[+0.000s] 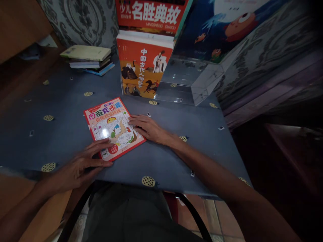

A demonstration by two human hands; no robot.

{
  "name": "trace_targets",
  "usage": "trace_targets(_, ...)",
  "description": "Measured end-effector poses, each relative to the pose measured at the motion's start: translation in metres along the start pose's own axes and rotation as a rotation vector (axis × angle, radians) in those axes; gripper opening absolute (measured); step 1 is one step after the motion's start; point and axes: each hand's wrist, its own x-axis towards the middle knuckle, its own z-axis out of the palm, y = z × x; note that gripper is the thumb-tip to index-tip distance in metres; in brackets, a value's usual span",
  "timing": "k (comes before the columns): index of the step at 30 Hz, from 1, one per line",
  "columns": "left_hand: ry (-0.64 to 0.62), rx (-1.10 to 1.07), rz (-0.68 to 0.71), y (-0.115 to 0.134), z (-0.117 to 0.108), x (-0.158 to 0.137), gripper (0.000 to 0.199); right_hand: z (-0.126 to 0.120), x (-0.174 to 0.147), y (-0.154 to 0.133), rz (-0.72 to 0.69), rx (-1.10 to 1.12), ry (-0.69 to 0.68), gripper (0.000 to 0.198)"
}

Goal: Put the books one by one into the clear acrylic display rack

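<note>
Got book [116,125] flat on table [202,144], a bit left of ctr, set askew to nr edge, cover up, red border, cartoon pics & lg Chinese title, bright glare spot on cover. Touching its nr-left part w/ L hand [82,165]: fingers long, loosely parted, laid over cover's nr-left side, thumb stretched apart at nr corner. Touching its right edge w/ R hand [152,130]: fingers outstretched, not curled, tips on cover, palm down off to the right over table. Can't tell how hard pressing w/ either. Just beyond book, slightly right, have clear stand [208,79] w/ covers facing nr side: orange-red bk [143,67] low at left, red bk [151,16] above & behind it, dk blue bk [214,28] upper right, cut off at top. Far left on same table, see stack [87,59] of thin bks, pale yellow on top, blue at bottom, edges not quite lined up. On tabletop, see pineapple prints on gray-blue. Behind, at far side, see patterned curtain [80,20]. At nr side, below table edge, see dk lap [128,211], blk strap [195,215] to right, tiled floor [218,218].
</note>
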Motion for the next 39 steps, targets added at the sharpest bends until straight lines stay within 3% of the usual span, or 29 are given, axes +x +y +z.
trace_targets(8, -0.019, -0.168, -0.108, -0.006, -0.018, -0.01, 0.03, 0.002, -0.003, 0.0, -0.044, -0.057, 0.046, 0.032)
trace_targets(10, 0.067, -0.182, -0.186, -0.014, -0.025, -0.003, 0.028, 0.0, -0.003, -0.005, -0.042, -0.113, 0.043, 0.03)
trace_targets(12, 0.231, -0.103, -0.266, -0.028, -0.032, 0.008, 0.029, -0.002, -0.004, -0.014, -0.062, -0.16, 0.021, 0.029)
trace_targets(14, 0.404, 0.043, -0.32, -0.044, -0.039, 0.024, 0.035, -0.001, -0.004, -0.029, -0.108, -0.171, -0.028, 0.029)
trace_targets(16, 0.493, 0.18, -0.355, -0.062, -0.046, 0.04, 0.039, 0.002, -0.004, -0.048, -0.175, -0.153, -0.117, 0.03)
trace_targets(20, 0.496, 0.258, -0.395, -0.089, -0.051, 0.064, 0.039, 0.01, 0.0, -0.089, -0.299, -0.155, -0.312, 0.035)
trace_targets(24, 0.547, 0.265, -0.407, -0.097, -0.047, 0.069, 0.037, 0.02, 0.016, -0.109, -0.367, -0.167, -0.424, 0.042)
trace_targets(33, 0.619, 0.272, -0.409, -0.095, -0.042, 0.068, 0.037, 0.045, 0.077, -0.092, -0.358, -0.124, -0.428, 0.066)
trace_targets(39, 0.661, 0.264, -0.441, -0.097, -0.039, 0.068, 0.04, 0.051, 0.097, -0.074, -0.321, -0.132, -0.354, 0.062)
